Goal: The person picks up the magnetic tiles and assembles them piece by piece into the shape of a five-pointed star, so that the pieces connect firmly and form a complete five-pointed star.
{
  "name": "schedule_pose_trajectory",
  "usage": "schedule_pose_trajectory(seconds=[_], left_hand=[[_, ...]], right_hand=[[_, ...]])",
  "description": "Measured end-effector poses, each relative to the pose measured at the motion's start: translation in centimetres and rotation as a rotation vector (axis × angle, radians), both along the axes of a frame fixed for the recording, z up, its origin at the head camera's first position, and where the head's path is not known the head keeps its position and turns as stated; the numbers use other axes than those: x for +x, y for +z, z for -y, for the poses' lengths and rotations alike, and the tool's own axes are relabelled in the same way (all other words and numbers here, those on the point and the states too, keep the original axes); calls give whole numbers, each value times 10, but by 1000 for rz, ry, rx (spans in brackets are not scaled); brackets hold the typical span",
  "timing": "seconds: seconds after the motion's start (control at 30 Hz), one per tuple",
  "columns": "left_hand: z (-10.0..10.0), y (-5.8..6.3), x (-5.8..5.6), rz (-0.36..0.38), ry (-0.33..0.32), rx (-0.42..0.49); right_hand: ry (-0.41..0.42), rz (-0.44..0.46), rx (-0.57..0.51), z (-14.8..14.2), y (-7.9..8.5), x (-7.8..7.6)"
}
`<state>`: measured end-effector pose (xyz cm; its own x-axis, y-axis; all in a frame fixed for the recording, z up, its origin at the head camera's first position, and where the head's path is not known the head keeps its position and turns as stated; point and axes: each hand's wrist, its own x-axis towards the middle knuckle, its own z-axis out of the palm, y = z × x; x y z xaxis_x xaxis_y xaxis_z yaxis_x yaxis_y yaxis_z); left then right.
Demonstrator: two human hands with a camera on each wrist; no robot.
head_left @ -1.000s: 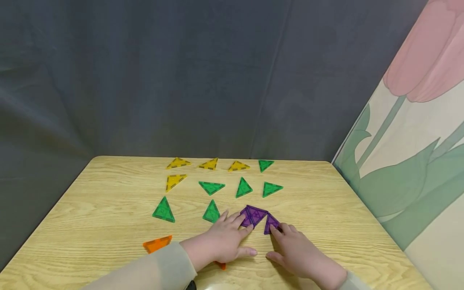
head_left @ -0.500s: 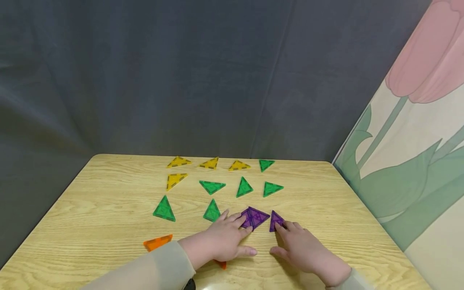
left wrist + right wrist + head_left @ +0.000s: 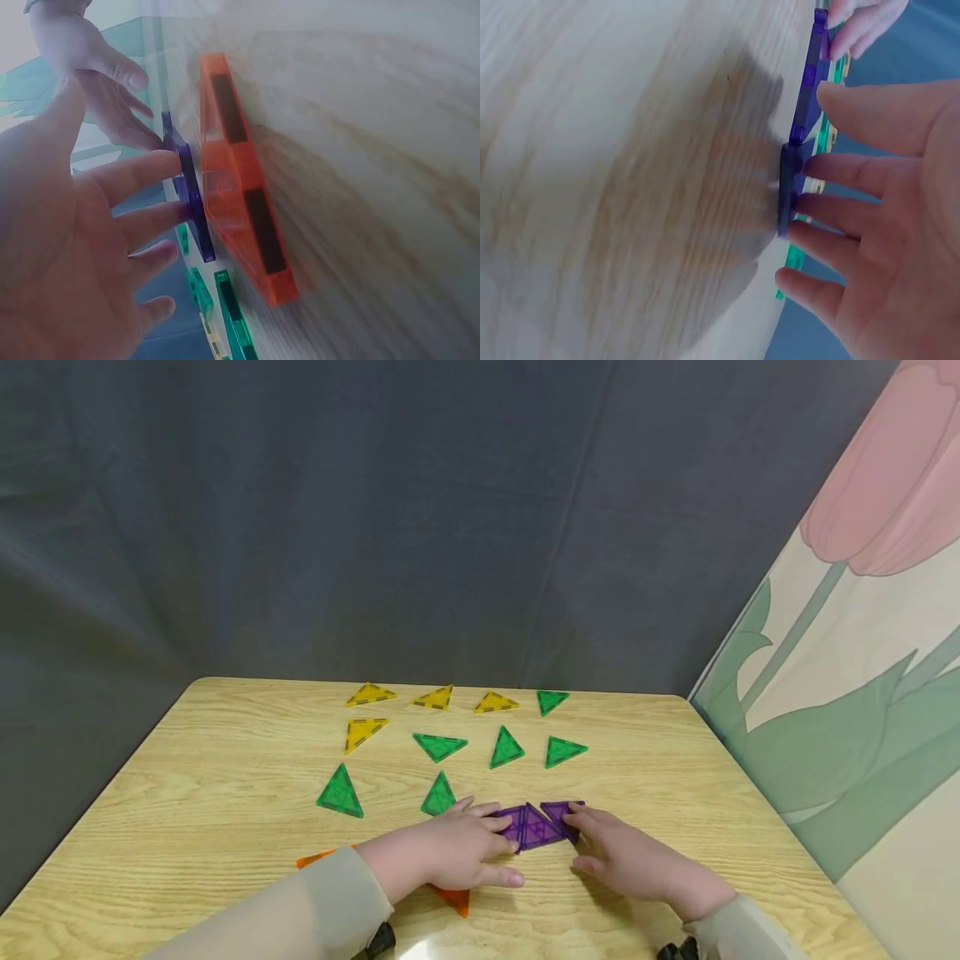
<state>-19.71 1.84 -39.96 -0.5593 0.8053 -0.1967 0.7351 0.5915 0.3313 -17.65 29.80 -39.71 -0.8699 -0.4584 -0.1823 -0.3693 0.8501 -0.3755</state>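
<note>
Three translucent purple triangle magnetic tiles lie in a row on the wooden table. My left hand (image 3: 453, 852) rests its fingertips, fingers extended and spread, on the left purple tile (image 3: 513, 820). The middle purple tile (image 3: 540, 829) lies right alongside it. With its fingers fairly straight, my right hand (image 3: 626, 860) touches the right purple tile (image 3: 555, 811), whose slanted edge is at the middle one. The right wrist view has those fingertips on the purple tile (image 3: 788, 187). An orange triangle tile (image 3: 454, 902) sits partly under my left wrist; the left wrist view shows this orange tile (image 3: 238, 180) large.
Several green triangle tiles (image 3: 341, 792) and yellow triangle tiles (image 3: 365, 733) are spread over the table's (image 3: 225, 793) far half. Another orange tile (image 3: 315, 858) is partly covered by my left sleeve. A dark curtain (image 3: 390, 527) hangs behind, and a tulip-patterned wall (image 3: 862, 727) stands at right.
The right purple tile first slid right, away from the others, then turned and came back against the middle one. The joined pair turned slightly and shifted toward me.
</note>
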Motion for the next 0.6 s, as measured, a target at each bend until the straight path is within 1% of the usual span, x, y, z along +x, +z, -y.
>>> schedule_pose_trajectory(seconds=[0.13,0.23,0.4,0.6], left_hand=[[0,0,-1,4,3,-10],[1,0,-1,13,5,-6],[2,-1,1,25,17,6],[3,-3,3,6,13,11]], right_hand=[[58,6,-1,3,-1,1],[77,-19,17,6,0,3],[59,-49,34,10,-2,3],[40,-76,29,15,-6,1]])
